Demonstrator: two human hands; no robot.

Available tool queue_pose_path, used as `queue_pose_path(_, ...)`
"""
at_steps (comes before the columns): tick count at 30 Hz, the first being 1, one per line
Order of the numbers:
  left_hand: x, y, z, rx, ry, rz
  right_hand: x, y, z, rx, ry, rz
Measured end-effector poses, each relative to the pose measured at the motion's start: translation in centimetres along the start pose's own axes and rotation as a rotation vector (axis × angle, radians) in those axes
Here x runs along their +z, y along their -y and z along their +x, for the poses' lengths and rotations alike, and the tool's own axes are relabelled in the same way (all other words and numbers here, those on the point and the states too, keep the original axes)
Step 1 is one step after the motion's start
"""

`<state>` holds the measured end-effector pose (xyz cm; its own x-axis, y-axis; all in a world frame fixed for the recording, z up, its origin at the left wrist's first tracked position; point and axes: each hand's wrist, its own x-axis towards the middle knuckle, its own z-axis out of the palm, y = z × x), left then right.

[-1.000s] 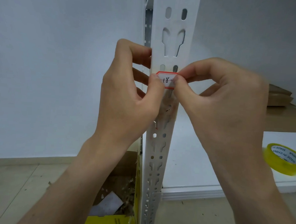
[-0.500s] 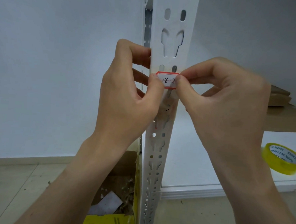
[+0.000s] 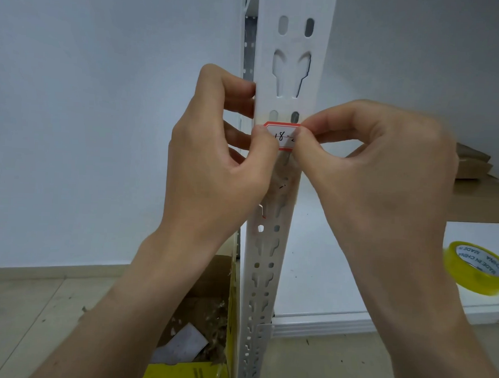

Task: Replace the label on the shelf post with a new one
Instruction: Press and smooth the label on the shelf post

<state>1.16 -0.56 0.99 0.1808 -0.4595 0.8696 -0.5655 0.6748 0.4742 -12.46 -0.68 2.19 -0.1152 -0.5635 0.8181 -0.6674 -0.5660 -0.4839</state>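
A white slotted shelf post (image 3: 286, 63) runs up the middle of the head view. On its front face sits a small white label with a red border (image 3: 282, 135), handwritten "18-" showing. My left hand (image 3: 215, 164) wraps the post's left edge, its thumb pressing the label's left end. My right hand (image 3: 367, 172) pinches the label's right end between thumb and forefinger. Both thumbs hide the label's ends. Just below my hands a small white scrap with a red edge (image 3: 261, 212) sticks out from the post.
A yellow tape roll (image 3: 474, 268) lies on the white lower shelf (image 3: 324, 279) at right. Brown cardboard boxes (image 3: 479, 189) sit behind my right hand. An open cardboard box with paper scraps (image 3: 194, 330) stands on the floor left of the post.
My right thumb has slid left over the label, covering the last digit. The view has shifted slightly; both hands stay on the label.
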Motion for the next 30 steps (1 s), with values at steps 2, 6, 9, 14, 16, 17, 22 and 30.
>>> queue_pose_path(2, 0.03, -0.07, -0.01, -0.002, -0.002, -0.005, -0.03, -0.01, 0.09, 0.012, 0.013, 0.005)
queue_pose_path(6, 0.04, -0.18, -0.02, -0.012, -0.004, -0.013, -0.04, -0.05, 0.22, 0.029, 0.034, 0.025)
queue_pose_path(9, 0.05, -0.22, -0.04, -0.017, -0.004, -0.006, 0.1, -0.13, 0.18, 0.026, 0.05, 0.043)
queue_pose_path(14, 0.03, -0.25, -0.07, -0.017, -0.004, 0.007, 0.05, -0.19, -0.05, 0.013, 0.037, 0.06)
queue_pose_path(16, 0.01, -0.28, -0.07, -0.019, -0.005, 0.003, -0.1, -0.27, -0.03, 0.024, 0.008, 0.097)
queue_pose_path(17, 0.0, -0.29, -0.06, -0.019, -0.006, 0.0, -0.14, -0.3, -0.06, 0.027, 0.001, 0.108)
queue_pose_path(22, 0.05, -0.31, 0.01, -0.004, -0.008, 0.021, -0.19, -0.16, -0.24, -0.003, 0.001, 0.093)
queue_pose_path(30, 0.0, -0.16, 0.0, -0.002, -0.013, 0.009, -0.01, -0.08, 0.01, -0.01, -0.002, 0.02)
